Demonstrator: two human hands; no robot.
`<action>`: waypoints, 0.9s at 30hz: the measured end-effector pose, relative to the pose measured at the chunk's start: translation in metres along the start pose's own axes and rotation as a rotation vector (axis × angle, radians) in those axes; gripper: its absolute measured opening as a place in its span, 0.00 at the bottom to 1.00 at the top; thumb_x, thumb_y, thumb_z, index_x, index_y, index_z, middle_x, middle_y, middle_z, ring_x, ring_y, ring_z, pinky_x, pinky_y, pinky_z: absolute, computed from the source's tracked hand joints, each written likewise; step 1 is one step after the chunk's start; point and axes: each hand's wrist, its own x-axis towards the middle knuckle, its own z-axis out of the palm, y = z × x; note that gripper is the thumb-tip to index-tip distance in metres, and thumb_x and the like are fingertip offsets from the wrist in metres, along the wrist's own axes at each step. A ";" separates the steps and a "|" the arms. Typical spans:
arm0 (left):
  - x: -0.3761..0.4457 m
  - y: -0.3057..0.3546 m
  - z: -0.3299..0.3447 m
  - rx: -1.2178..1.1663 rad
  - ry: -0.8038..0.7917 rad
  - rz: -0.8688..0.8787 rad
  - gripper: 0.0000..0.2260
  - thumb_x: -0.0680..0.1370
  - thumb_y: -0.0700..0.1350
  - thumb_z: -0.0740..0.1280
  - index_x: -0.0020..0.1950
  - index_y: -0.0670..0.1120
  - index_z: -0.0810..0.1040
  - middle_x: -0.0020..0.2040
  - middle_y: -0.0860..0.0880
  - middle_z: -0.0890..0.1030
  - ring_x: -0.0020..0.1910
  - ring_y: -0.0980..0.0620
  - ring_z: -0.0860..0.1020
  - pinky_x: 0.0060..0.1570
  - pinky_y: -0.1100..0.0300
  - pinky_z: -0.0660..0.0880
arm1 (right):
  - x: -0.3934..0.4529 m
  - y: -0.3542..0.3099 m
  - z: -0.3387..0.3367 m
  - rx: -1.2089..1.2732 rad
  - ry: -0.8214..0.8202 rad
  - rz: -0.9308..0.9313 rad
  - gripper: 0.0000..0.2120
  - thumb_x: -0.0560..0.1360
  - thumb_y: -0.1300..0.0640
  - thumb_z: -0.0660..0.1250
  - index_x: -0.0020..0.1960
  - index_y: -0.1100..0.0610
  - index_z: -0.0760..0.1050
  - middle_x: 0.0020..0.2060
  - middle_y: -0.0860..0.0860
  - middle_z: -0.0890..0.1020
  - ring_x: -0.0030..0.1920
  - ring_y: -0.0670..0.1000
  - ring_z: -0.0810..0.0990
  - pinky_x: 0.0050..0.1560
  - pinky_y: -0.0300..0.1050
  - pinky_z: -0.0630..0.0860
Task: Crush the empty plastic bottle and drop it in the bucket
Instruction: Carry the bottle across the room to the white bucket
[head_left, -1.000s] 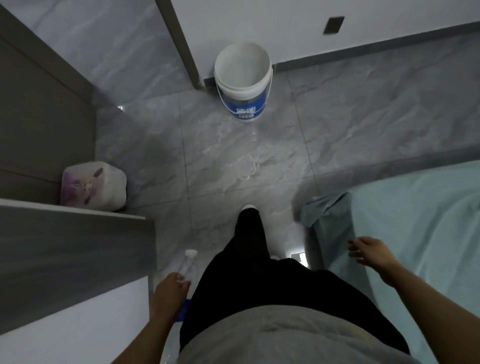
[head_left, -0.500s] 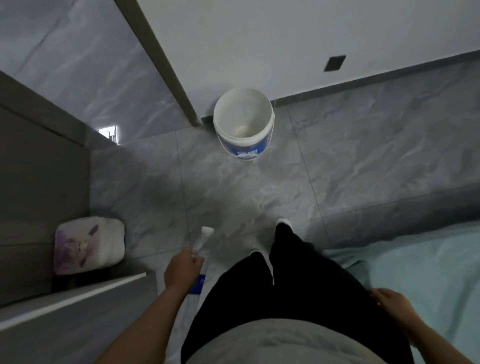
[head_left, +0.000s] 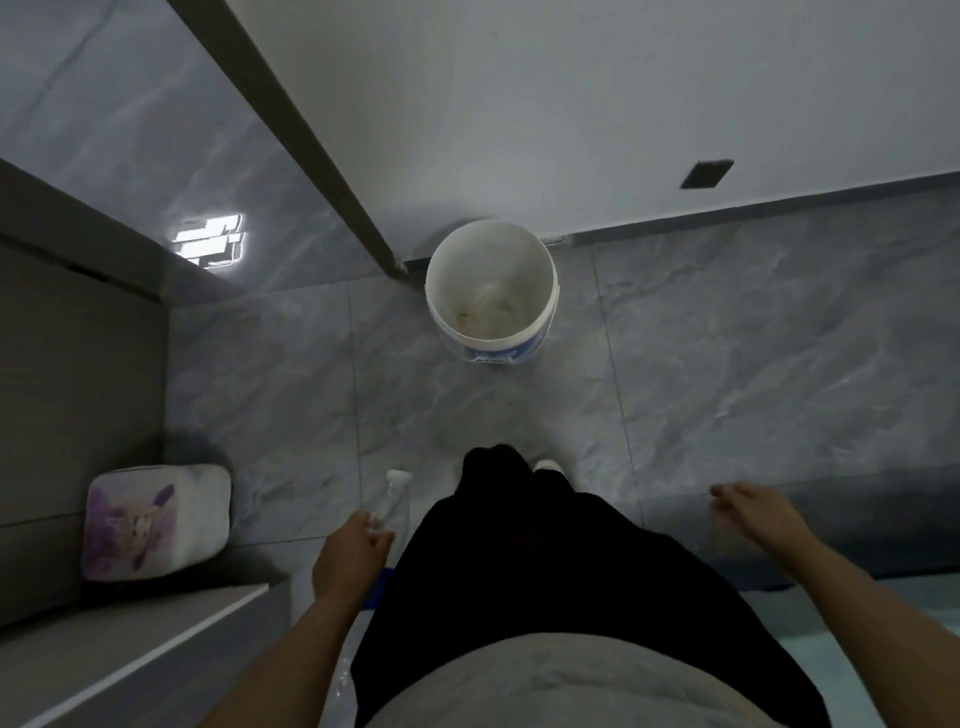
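A clear plastic bottle (head_left: 394, 498) with a white cap and a blue label sticks up out of my left hand (head_left: 347, 558), which is closed around its middle at my left hip. A white bucket (head_left: 540, 260) with a blue label stands on the grey floor ahead, against the wall corner; something pale lies in its bottom. My right hand (head_left: 756, 514) hangs free to the right, fingers loosely apart, holding nothing.
A white pack with a purple flower print (head_left: 156, 522) lies on the floor at the left beside a grey cabinet (head_left: 72, 395). A dark door frame (head_left: 311, 145) meets the floor just left of the bucket. A teal bed sheet (head_left: 909, 623) shows at the lower right.
I have stepped forward: the bucket is nearer and lower in view. My right hand has lifted off the bed and swung out. The bottle stays in my left hand.
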 end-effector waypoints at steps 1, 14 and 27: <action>0.005 0.004 -0.004 -0.006 -0.003 -0.018 0.08 0.74 0.45 0.66 0.47 0.40 0.75 0.46 0.37 0.83 0.44 0.40 0.81 0.48 0.48 0.78 | 0.008 -0.017 -0.002 0.010 -0.008 -0.012 0.16 0.78 0.64 0.54 0.59 0.73 0.71 0.56 0.70 0.77 0.45 0.61 0.76 0.34 0.40 0.72; 0.135 0.102 -0.075 -0.026 -0.027 0.012 0.07 0.75 0.44 0.65 0.38 0.45 0.70 0.43 0.38 0.83 0.41 0.43 0.80 0.40 0.55 0.72 | 0.077 -0.119 0.020 -0.087 -0.020 0.090 0.14 0.78 0.64 0.55 0.57 0.72 0.74 0.53 0.70 0.79 0.50 0.62 0.78 0.31 0.26 0.72; 0.267 0.210 -0.044 -0.080 0.080 -0.007 0.06 0.76 0.44 0.65 0.42 0.42 0.74 0.41 0.40 0.80 0.41 0.43 0.78 0.40 0.58 0.67 | 0.216 -0.250 0.058 -0.108 -0.093 -0.056 0.14 0.77 0.62 0.56 0.58 0.66 0.74 0.50 0.62 0.80 0.52 0.62 0.80 0.53 0.50 0.73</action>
